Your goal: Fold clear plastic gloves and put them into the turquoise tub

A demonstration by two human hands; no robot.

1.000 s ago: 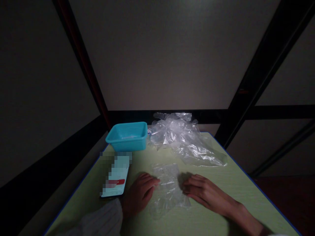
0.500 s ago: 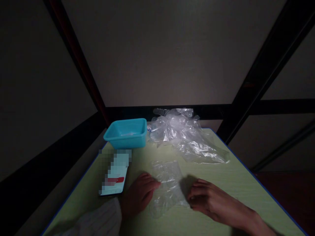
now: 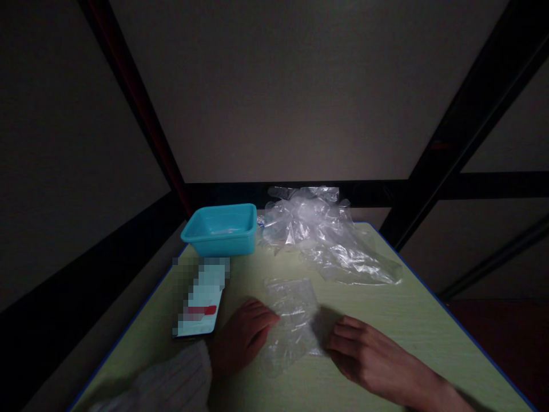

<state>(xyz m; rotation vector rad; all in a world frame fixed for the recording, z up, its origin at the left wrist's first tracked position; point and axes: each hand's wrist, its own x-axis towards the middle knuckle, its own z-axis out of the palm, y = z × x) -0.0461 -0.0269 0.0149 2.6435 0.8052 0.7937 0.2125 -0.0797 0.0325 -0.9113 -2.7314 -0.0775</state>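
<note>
A thin clear plastic glove (image 3: 294, 320) lies spread on the table in front of me, wrinkled and shiny. At its left edge, my left hand (image 3: 246, 335) has its fingers bent and pressed together, fingertips on the film. My right hand (image 3: 360, 352) is curled closed at the lower right edge of the glove; its thumb and fingertips are mostly hidden. Farther back sits a loose heap of clear plastic gloves (image 3: 309, 223), several of them tangled, with a part trailing to the right.
A turquoise plastic basin (image 3: 225, 246) stands at the back left. Nearer me lies a phone (image 3: 206, 300) with its screen lit, partly blurred out. The light green table (image 3: 386, 309) has a blue edge, and a wall panel (image 3: 283, 91) rises behind it.
Both hands and the glove stay almost where they were. My right hand has turned slightly, and the whole view has shifted a little.
</note>
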